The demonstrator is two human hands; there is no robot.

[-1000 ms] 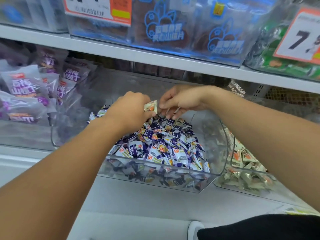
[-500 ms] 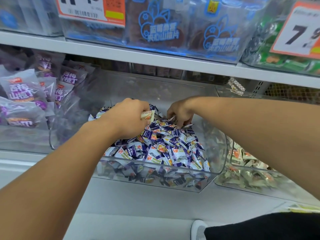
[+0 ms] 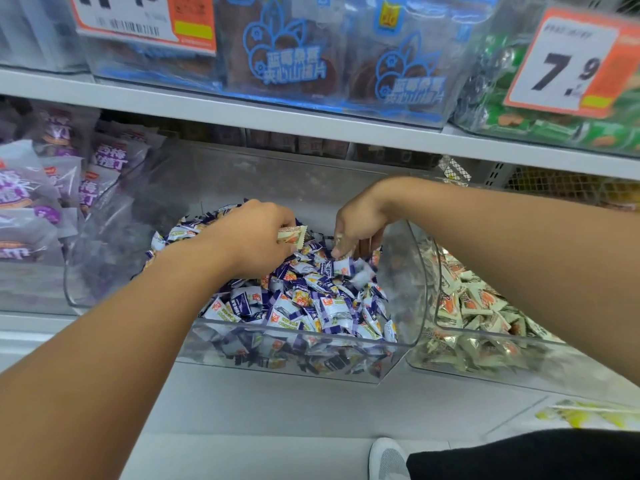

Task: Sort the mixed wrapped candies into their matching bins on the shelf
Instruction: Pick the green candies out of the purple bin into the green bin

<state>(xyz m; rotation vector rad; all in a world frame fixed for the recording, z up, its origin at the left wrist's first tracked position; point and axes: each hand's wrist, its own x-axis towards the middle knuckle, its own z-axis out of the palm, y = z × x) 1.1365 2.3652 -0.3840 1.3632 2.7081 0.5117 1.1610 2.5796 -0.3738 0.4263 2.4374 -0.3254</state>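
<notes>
- Candies in purple-and-white wrappers [image 3: 304, 299] fill the clear middle bin [image 3: 294, 362], the largest task item in view; it sits on the lower shelf deck [image 3: 277, 403], with its open front toward the person, which judging by the layout allows reaching in from above.
- Right-hand neighbouring bin [image 3: 485, 368], touching the middle one, holds cream-and-orange wrapped candies [image 3: 464, 306]; this is probably the matching destination for strays of that colour.
- Left hand [image 3: 252, 240] hovers over the pile with fingers curled, pinching a cream-and-orange candy [image 3: 292, 234] at the fingertips. It appears to be a misplaced piece, held clear of the pile so as not to be lost again.
- Right hand [image 3: 360, 226] reaches down into the back of the pile, fingers bent and tips among the wrappers; whether it pinches a piece cannot be told, as the candies there are blurred.
- Surroundings: a white shop shelf [image 3: 311, 126] runs above, carrying blue-printed packs [image 3: 311, 53] and a price tag [image 3: 568, 64] reading 7.9; purple bags [image 3: 52, 188] stand at left; a grey shoe [image 3: 388, 459] shows on the floor below.
</notes>
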